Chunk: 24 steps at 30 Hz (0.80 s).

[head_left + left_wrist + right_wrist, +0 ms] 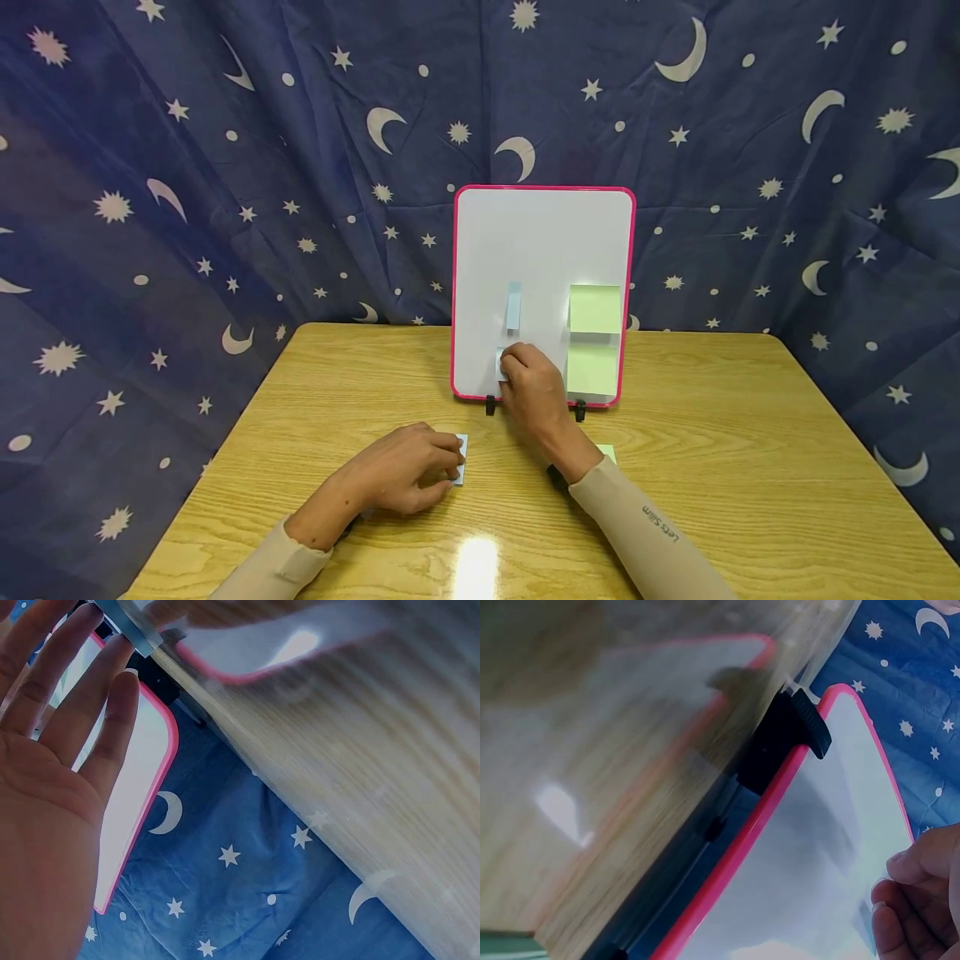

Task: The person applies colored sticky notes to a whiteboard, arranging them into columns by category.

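My right hand (536, 387) is at the lower left of a pink-framed whiteboard (540, 242), thumb and curled fingers pinching a light blue sticky note (501, 367) against its surface. In the right wrist view only a bluish sliver of that note shows beside the fingertips. On the table, my left hand (408, 468) rests its fingers on a blue sticky note pad (462, 446), partly covering it. The left wrist view shows those fingers nearly straight, tips at the pad's edge (139, 634). Another blue note (513, 307) sticks to the board above my right hand.
Two pale green notes (595, 309) are stuck one above the other on the board's right side. Black feet (491, 405) hold up the board. A green pad (607, 452) lies partly behind my right forearm. A blue curtain (337, 167) hangs behind the wooden table (712, 467).
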Motion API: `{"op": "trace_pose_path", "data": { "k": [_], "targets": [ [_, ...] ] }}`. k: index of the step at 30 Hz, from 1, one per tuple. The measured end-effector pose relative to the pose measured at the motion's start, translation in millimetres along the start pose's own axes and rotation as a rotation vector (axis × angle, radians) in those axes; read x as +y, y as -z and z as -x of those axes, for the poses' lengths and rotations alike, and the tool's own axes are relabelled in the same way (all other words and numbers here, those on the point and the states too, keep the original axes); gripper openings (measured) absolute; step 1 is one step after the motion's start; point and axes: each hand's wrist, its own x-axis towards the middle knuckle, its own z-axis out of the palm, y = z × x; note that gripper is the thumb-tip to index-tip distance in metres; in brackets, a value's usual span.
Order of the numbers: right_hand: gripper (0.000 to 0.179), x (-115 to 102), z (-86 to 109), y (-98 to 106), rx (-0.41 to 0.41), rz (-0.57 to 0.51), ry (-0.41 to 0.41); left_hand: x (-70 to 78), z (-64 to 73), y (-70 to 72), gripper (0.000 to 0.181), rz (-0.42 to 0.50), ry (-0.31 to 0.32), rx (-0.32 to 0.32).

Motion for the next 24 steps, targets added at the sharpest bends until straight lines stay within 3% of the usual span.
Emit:
{"op": "trace_pose_path", "data": {
  "k": [24],
  "targets": [
    [0.018,6.1,-5.5,-2.9,-0.036,0.074,-0.107,-0.2,-0.1,0.5,0.013,0.027,0.031,-0.006]
  ]
}}
